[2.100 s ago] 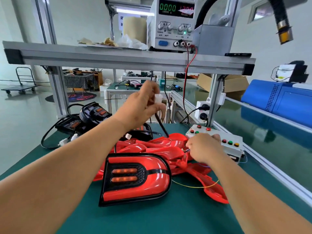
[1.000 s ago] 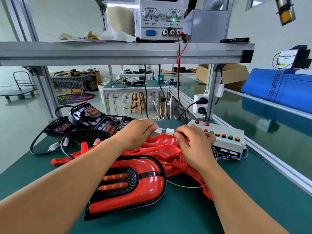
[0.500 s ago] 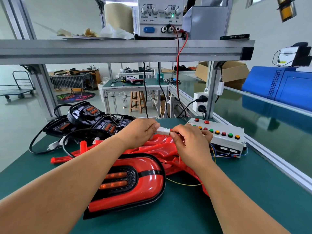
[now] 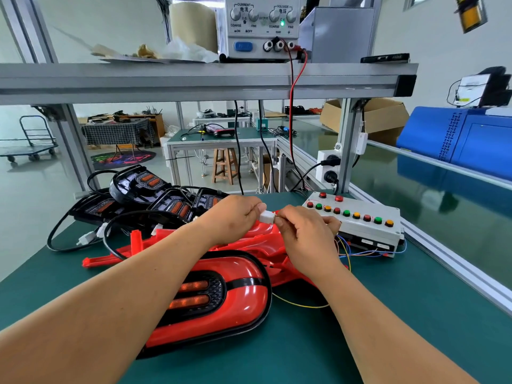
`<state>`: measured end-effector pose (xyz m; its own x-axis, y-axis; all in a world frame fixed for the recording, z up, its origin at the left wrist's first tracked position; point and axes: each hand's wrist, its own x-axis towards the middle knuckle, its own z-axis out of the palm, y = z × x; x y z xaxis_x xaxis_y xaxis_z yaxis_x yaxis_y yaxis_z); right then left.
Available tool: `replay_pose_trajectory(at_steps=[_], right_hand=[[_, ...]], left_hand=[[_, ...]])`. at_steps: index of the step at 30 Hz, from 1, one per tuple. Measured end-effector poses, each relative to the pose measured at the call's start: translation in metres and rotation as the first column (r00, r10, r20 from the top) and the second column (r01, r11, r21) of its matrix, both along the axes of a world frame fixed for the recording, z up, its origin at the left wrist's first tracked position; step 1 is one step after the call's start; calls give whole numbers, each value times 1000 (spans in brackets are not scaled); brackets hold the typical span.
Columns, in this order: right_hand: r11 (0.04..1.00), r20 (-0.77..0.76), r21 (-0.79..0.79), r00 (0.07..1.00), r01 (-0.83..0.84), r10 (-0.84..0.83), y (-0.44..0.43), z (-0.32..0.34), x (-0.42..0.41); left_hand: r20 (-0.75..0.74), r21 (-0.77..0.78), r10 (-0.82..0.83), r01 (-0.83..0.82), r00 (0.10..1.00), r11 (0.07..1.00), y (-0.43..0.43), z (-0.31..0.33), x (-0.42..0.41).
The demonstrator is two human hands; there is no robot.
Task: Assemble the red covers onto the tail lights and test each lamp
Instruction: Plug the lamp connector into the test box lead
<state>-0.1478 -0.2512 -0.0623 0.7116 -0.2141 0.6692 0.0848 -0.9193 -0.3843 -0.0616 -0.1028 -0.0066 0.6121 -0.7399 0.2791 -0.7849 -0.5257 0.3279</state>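
An assembled tail light (image 4: 221,300) with its red cover and two amber strips lies on the green mat in front of me. Above it my left hand (image 4: 232,217) and my right hand (image 4: 304,234) pinch the two ends of a white connector (image 4: 267,217), which looks pushed together between my fingertips. Loose red covers (image 4: 260,239) are piled under my hands. Thin coloured wires run from my right hand toward the grey test box (image 4: 357,220) with its row of red, green and yellow buttons.
Several uncovered black tail lights (image 4: 155,200) with cables lie at the back left. A power supply (image 4: 261,26) stands on the aluminium shelf (image 4: 194,79) overhead, red lead hanging down. A socket block (image 4: 328,167) sits on the post; a blue machine (image 4: 460,139) is at right.
My left hand came down with the lamp's white plug and my right hand brought the tester's plug to meet it. The two halves, apart a second ago, now sit joined.
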Motion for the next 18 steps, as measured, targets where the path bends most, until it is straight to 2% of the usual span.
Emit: replay_pose_trajectory(at_steps=[8, 18], right_hand=[[998, 26, 60, 999, -22, 20, 7, 0, 1], [999, 5, 20, 999, -42, 42, 3, -5, 3]], left_hand=[[-82, -17, 20, -22, 996, 1000, -1, 5, -1], [-43, 36, 37, -35, 998, 999, 2, -2, 2]])
